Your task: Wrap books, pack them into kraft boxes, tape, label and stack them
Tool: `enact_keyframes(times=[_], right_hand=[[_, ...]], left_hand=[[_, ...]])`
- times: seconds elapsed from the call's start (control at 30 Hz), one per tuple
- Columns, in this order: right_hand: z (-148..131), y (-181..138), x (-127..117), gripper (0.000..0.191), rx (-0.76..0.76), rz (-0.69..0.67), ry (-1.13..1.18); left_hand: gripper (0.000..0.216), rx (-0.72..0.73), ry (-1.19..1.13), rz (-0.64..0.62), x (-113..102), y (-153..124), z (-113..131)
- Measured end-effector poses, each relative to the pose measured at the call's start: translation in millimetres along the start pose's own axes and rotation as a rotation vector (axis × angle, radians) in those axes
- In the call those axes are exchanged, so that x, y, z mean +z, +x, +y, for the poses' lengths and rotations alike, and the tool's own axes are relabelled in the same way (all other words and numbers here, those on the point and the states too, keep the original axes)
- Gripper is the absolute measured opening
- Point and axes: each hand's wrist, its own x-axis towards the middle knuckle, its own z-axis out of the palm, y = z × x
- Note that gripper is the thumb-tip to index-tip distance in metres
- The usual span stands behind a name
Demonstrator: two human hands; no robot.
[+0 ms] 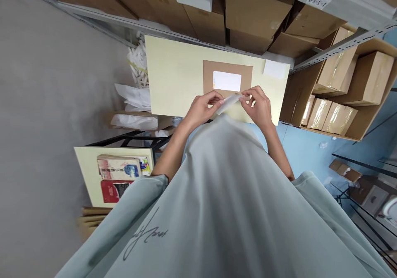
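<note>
My left hand (205, 107) and my right hand (257, 105) are both closed, fingertips pinching opposite ends of a narrow white strip (228, 101). It looks like paper or a peeled label; which one I cannot tell. Just beyond the strip, a flat brown cardboard piece (207, 76) lies on the pale yellow tabletop (175, 77), bearing a white rectangular label (227, 81). The near edge of the cardboard is partly covered by my hands and the strip. A white sheet (275, 69) rests at the table's far right corner.
Shelving with cardboard boxes (256, 11) stands behind the table. To the right is a large open carton (288, 92) holding several taped boxes. Crumpled white paper (138, 98) sits left of the table. A lower left board (85, 162) carries books (119, 167).
</note>
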Motion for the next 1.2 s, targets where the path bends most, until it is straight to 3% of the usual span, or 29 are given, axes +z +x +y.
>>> enact_keyframes(times=[0.27, 0.4, 0.67, 0.87, 1.03, 1.2], right_hand=[[-2.7, -5.1, 5.0, 0.024, -0.020, -0.040, -0.043], [-6.3, -6.0, 9.7, 0.019, -0.008, 0.018, -0.065], [-27.3, -7.2, 16.8, 0.015, 0.028, -0.002, -0.096], [-44.3, -8.3, 20.9, 0.024, 0.068, 0.124, -0.049], [-47.1, -5.0, 21.7, 0.032, 0.112, 0.164, 0.067], [-36.2, 0.9, 23.1, 0.025, 0.156, 0.167, 0.147]], left_hand=[[0.043, 0.015, 0.072, -0.084, -10.3, 1.5, 3.4], [0.041, 0.022, 0.088, -0.107, -18.0, 4.6, 3.0], [0.034, 0.058, 0.059, -0.132, -36.8, 4.6, -5.7], [0.060, 0.000, -0.055, 0.057, -44.2, 19.5, -32.2], [0.037, -0.057, -0.156, 0.165, -46.0, 34.0, -53.5], [0.027, -0.083, -0.225, 0.168, -51.5, 41.3, -62.9]])
